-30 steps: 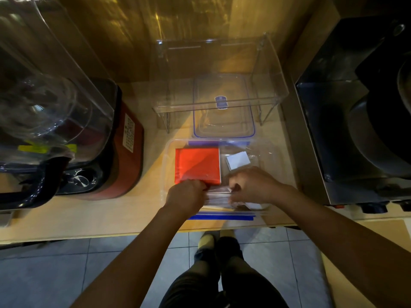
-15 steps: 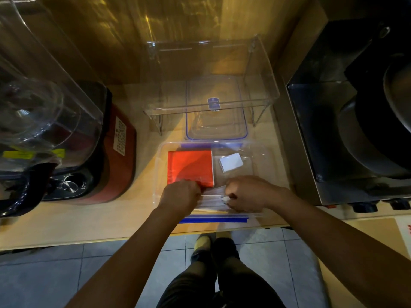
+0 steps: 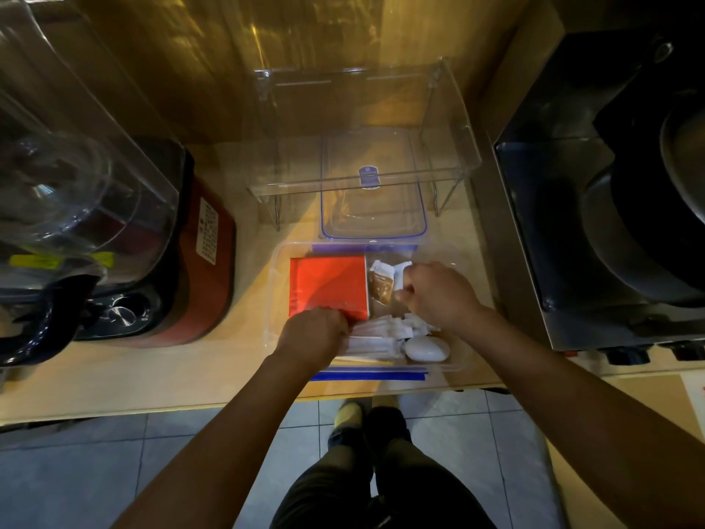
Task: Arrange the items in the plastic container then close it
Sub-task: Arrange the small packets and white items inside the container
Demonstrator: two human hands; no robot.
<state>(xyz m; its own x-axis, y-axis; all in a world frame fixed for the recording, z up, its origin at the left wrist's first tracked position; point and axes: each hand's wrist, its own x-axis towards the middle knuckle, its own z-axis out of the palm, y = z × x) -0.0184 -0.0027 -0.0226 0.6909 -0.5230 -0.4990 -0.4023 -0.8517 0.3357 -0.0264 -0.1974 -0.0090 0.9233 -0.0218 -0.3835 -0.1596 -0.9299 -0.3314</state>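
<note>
A clear plastic container with blue clips sits at the counter's front edge. Inside lie an orange-red napkin stack on the left, a brown sachet in the middle, white wrapped sticks and a white oval object at the front. My left hand is closed on the left end of the white sticks. My right hand is curled over the container's right side, pinching a small white packet. The clear lid with a blue rim lies behind the container.
A clear acrylic shelf stands over the lid at the back. A red and black blender base with a clear cover is on the left. A dark metal appliance stands on the right. Tiled floor lies below the counter edge.
My right hand left the white sticks and moved back and right to the small white packet, uncovering the brown sachet and the white oval object. My left hand stayed on the sticks.
</note>
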